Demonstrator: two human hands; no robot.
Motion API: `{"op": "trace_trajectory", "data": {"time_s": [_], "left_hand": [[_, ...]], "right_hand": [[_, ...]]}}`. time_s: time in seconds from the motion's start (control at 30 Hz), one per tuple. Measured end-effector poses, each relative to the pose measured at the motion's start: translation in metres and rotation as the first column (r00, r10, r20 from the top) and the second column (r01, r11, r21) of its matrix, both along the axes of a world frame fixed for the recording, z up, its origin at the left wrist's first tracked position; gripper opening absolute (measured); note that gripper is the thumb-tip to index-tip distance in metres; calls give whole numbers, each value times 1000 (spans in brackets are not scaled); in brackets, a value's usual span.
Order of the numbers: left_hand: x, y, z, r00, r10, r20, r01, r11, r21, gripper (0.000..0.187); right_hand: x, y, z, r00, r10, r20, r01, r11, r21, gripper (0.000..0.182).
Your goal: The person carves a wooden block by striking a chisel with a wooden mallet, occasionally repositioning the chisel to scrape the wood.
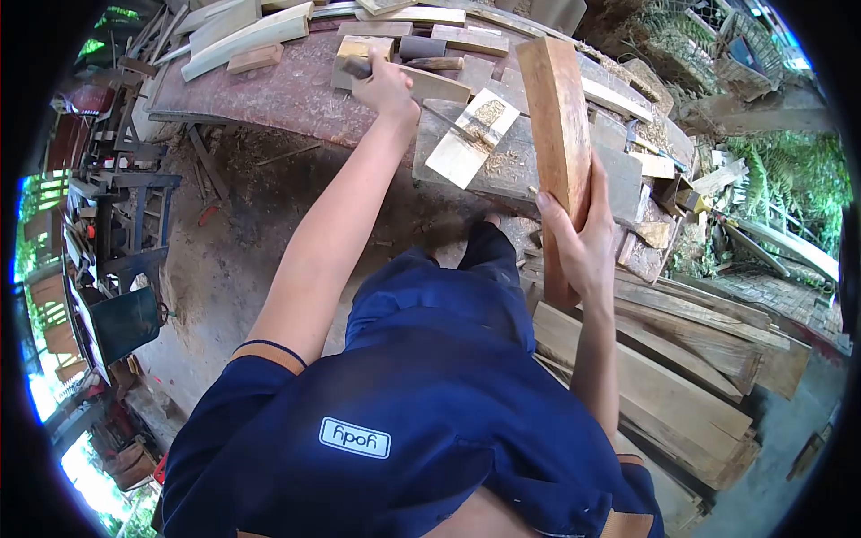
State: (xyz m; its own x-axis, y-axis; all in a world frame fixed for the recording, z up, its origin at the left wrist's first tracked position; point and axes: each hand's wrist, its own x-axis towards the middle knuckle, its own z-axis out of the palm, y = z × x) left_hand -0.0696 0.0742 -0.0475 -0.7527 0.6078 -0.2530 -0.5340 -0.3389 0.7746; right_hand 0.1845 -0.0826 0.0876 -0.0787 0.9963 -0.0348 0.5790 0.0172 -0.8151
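Left hand (387,93): stretched far out, your fingers curl around a dark handle (357,67).
Right hand (585,247): closer in, you grip a thick wood block (558,117).

The left hand (386,89) curls tightly, farther forward than the clasping right hand (585,229).

Pale planks (247,40), several, upper left. Small brown wood block (254,59), just below them. Dark metal frame (139,220), left side. Dark green panel (130,325), tilted, lower in the frame. Small orange object (209,213), on dusty floor (211,278), left of centre. Stacked boards (659,386), lower right. Green ferns (762,184), right side.
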Motion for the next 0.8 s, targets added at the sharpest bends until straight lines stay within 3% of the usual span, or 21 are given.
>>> {"op": "trace_trajectory", "data": {"time_s": [0.03, 0.1, 0.2, 0.27, 0.33, 0.47, 0.57, 0.63, 0.73, 0.8], "left_hand": [[-2, 0, -7, 1000, -5, 1, 5, 1000, 1, 27], [-1, 0, -12, 964, 169, 205, -119, 964, -237, 22], [6, -3, -5, 985, 54, 166, -31, 990, -137, 24], [16, 0, 9, 994, 34, 103, -27, 997, -66, 26], [26, -1, 32, 994, -61, -86, 67, 995, 76, 29], [50, -2, 51, 977, -123, -174, 144, 982, 118, 33], [58, 4, 36, 894, -144, -424, 222, 965, 142, 27], [69, -1, 44, 871, -166, -463, 259, 955, 146, 31], [84, -17, 56, 751, -194, -632, 401, 893, 203, 32], [99, -30, 62, 685, -286, -670, 456, 885, 88, 28]], "right_hand": [[0, -5, -5, 999, -33, -18, 32, 999, -25, 80], [-1, -11, -5, 996, -74, -46, 71, 995, -73, 80], [6, -17, -11, 997, -80, -17, 79, 995, -53, 80], [9, -18, -10, 995, -92, -28, 90, 994, -63, 80], [8, -18, -7, 994, -103, -42, 100, 992, -70, 80], [7, -17, -4, 989, -134, -61, 129, 988, -81, 79], [9, -16, -10, 992, -121, -28, 119, 991, -59, 79], [9, -15, -10, 994, -108, -5, 107, 993, -43, 79], [6, -5, 7, 990, -85, -112, 79, 995, -55, 81], [-1, 5, 43, 976, -65, -210, 71, 997, 24, 83]]}}
